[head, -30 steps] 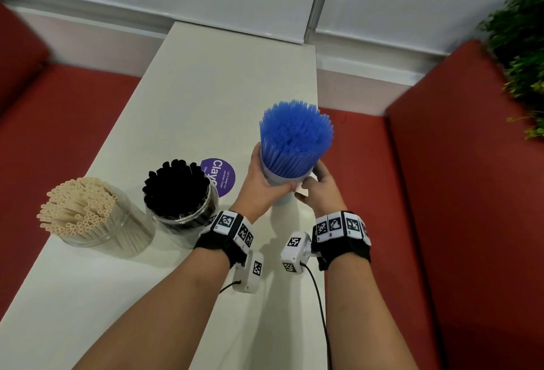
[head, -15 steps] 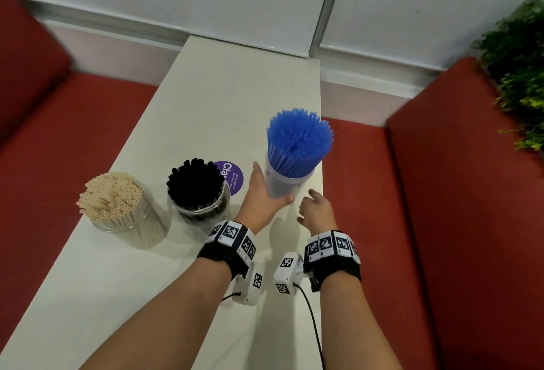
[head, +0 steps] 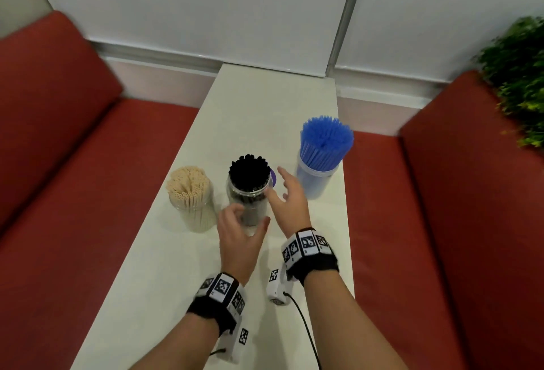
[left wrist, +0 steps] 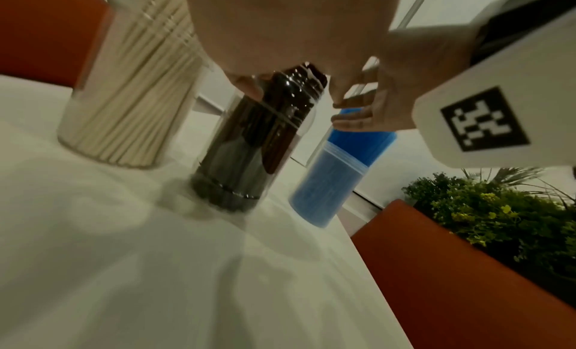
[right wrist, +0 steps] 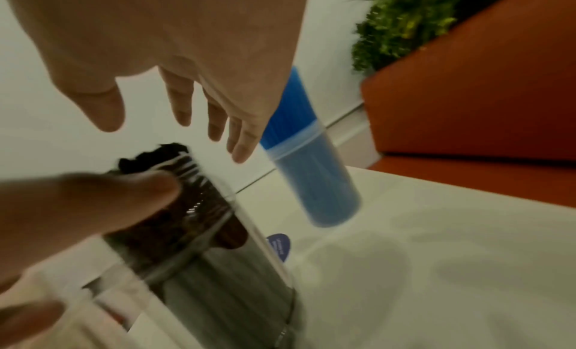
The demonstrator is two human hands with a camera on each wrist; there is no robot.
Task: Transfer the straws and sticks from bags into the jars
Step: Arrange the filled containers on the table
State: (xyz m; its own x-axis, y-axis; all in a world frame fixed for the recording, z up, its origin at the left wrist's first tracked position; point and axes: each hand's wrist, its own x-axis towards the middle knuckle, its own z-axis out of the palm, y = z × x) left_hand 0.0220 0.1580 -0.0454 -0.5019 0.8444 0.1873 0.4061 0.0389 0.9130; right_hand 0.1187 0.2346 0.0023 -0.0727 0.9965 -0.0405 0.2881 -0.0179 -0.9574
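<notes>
Neither hand gripped anything. The left hand (head: 240, 238) was spread, fingers loosely arched round the near side of the jar of black straws (head: 249, 190); contact could not be confirmed. The right hand (head: 290, 200) was splayed flat at the jar's 3 o'clock, thumb near its rim. The jar of blue straws (head: 319, 163) stood alone at 2 o'clock beside the table (head: 164, 275) edge; the jar of beige sticks (head: 191, 197) at 9 o'clock. A hasty two-handed squeeze could tip the tall, top-heavy jar and spill the straws.
</notes>
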